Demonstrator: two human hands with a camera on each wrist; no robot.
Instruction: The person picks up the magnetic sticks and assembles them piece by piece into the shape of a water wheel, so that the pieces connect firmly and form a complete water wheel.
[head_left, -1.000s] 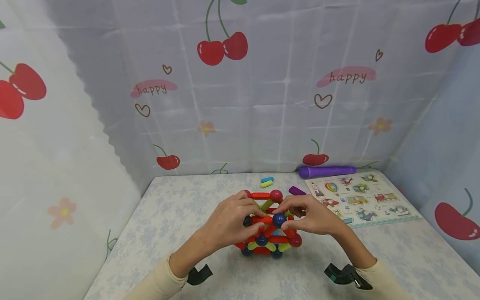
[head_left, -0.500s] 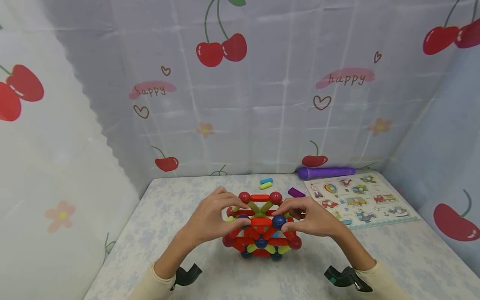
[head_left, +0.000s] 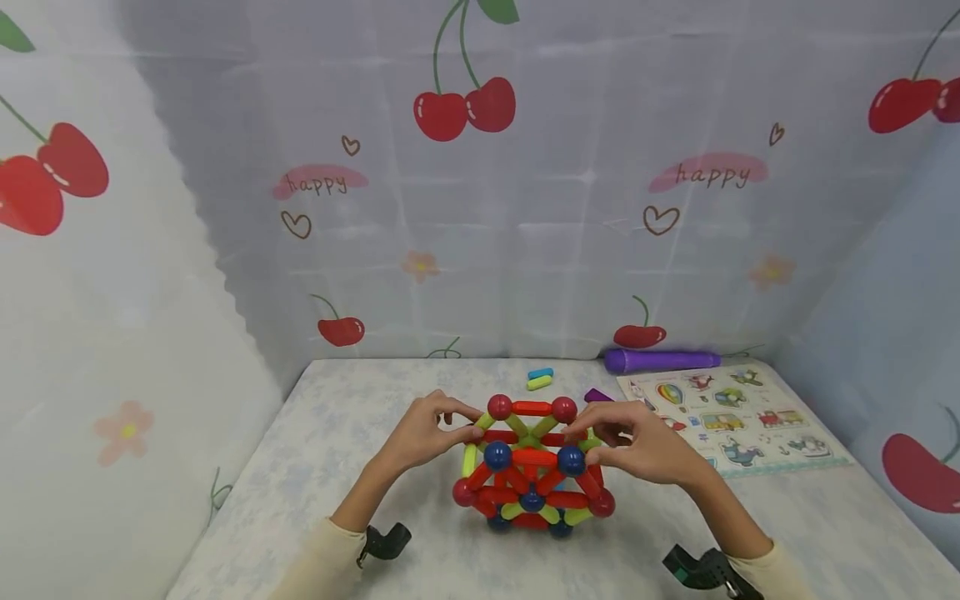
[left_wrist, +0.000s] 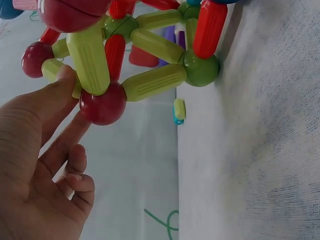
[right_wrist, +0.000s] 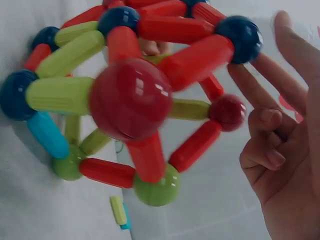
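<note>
Magnetic rod-and-ball structure [head_left: 532, 467] sits lower centre of the head frame on the pale patterned surface [head_left: 360, 433], built from red and green rods joined by red, blue and green balls. Left hand [head_left: 423, 433] is at its upper left side: in the left wrist view the thumb tip presses a green rod [left_wrist: 89, 57] just above a dark red ball [left_wrist: 103, 104], index finger touches near that ball, the other fingers [left_wrist: 75, 175] curled loosely into the palm, so it's a light pinch on the frame, not a full wrap. Right hand [head_left: 645, 450] is at the upper right side; in the right wrist view its extended fingers [right_wrist: 260, 87] touch near a blue ball [right_wrist: 240, 37] at the end of a red rod, ring and little fingers curled in, grasping nothing. Behind the structure, upper centre of the surface: a loose blue rod [head_left: 540, 373] and green rod [head_left: 538, 382] lying touching each other. Right of them a purple piece [head_left: 597, 394], partly hidden by the right hand. Farther right, a picture puzzle board [head_left: 731, 412] lying flat, with a purple cylinder [head_left: 662, 360] along its top edge against the cherry-print curtain [head_left: 525, 208].
</note>
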